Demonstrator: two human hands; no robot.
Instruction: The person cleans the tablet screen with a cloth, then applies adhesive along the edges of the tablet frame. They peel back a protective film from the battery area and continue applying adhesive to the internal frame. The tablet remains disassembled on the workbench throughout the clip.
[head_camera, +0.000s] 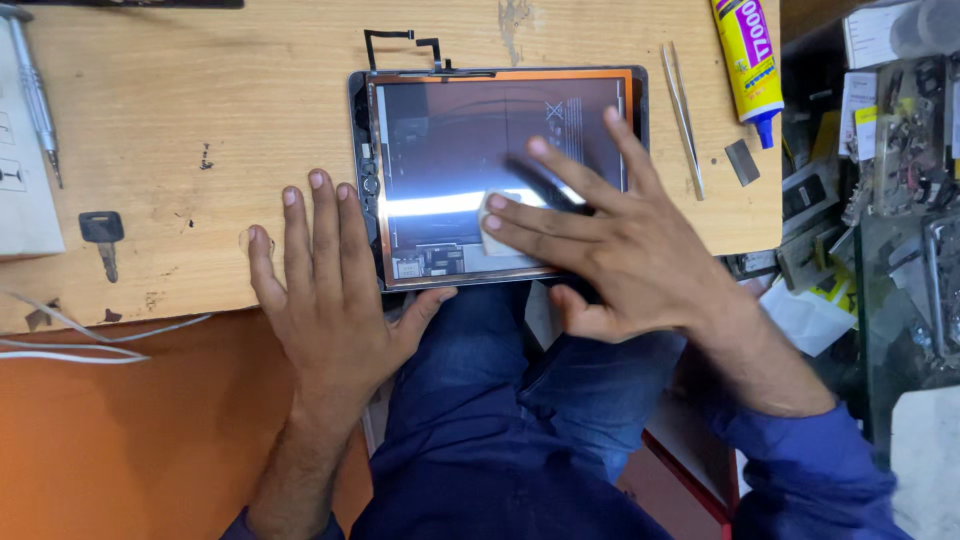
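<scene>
A tablet (450, 130) lies on the wooden table (200, 90), its glossy screen panel showing inner parts and an orange rim. My left hand (325, 290) rests flat on the table at the tablet's left edge, fingers spread, thumb at its lower corner. Over the screen's lower right part, my right hand (610, 240) presses a small white cloth pad (492, 228) onto the glass with flat fingers. A thin black flex cable (405, 40) sticks out beyond the tablet's far edge.
Metal tweezers (684, 115) and a small grey blade (742, 162) lie right of the tablet, next to a yellow glue tube (750, 65). A key (102, 232), a screwdriver (35, 95) and white cables (70, 340) are at left. Cluttered parts fill the right side.
</scene>
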